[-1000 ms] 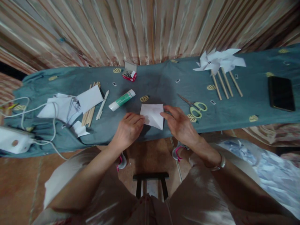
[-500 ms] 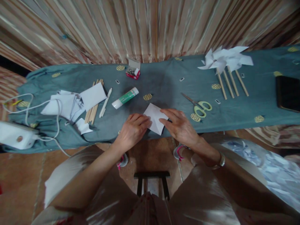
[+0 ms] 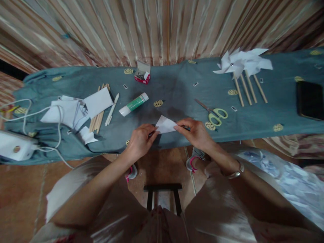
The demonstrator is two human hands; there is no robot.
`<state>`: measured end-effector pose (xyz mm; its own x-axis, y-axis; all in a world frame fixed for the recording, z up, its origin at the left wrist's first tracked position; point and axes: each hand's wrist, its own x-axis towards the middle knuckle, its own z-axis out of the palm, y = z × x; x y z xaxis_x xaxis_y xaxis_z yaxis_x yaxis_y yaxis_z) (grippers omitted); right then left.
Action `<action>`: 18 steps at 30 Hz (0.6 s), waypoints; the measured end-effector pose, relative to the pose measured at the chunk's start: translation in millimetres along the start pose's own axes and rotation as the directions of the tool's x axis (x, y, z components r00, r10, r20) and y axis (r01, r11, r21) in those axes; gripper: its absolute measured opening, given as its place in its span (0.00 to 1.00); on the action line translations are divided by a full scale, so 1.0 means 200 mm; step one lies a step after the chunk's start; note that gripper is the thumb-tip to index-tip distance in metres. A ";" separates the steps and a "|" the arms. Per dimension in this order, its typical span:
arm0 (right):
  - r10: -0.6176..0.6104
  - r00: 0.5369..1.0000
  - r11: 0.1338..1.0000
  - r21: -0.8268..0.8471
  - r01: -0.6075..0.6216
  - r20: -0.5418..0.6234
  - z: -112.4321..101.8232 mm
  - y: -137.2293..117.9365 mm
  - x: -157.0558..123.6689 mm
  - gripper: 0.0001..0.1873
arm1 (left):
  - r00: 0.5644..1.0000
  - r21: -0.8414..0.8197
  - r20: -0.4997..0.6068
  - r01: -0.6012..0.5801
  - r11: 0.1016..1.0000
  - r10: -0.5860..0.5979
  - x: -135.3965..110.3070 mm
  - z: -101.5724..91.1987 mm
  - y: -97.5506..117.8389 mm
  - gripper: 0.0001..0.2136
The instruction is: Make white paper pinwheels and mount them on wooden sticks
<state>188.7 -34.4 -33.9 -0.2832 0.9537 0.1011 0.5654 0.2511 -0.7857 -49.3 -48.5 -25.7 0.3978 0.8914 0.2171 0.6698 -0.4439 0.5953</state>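
I have the left hand [image 3: 140,139] and right hand [image 3: 196,134] pinching opposite ends of the white paper [image 3: 165,125]; scissors [image 3: 210,110] lie near the right.

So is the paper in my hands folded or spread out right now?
Folded: the white paper shows a roughly triangular outline, its ends pinched by the left hand and right hand.

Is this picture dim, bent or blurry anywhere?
Head view: dim overall, a soft shadow on the teal tablecloth beyond the folded paper; head view: curtain folds fan outward, likely lens distortion; head view: metal pieces in the red box look blurred.
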 end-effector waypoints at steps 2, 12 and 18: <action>0.043 0.999 0.999 -0.025 -0.044 -0.019 0.01 -0.01 0.01 0.11 | 0.999 0.008 0.002 0.032 0.999 -0.032 0.01 0.00 0.00 0.10; 0.095 0.995 0.995 -0.041 -0.096 -0.042 0.01 -0.04 0.05 0.05 | 0.995 0.040 0.011 0.095 0.995 -0.095 -0.01 0.00 -0.01 0.18; 0.070 0.997 0.998 0.000 -0.070 -0.034 0.02 -0.05 0.06 0.05 | 0.938 0.327 0.037 -0.337 0.883 0.344 -0.05 0.05 0.07 0.20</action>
<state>176.3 -25.3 -26.6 -0.2162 0.9741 0.0662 0.5842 0.1833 -0.7906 -37.3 -63.9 -27.6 0.6270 0.6801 0.3800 0.6624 -0.7221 0.1995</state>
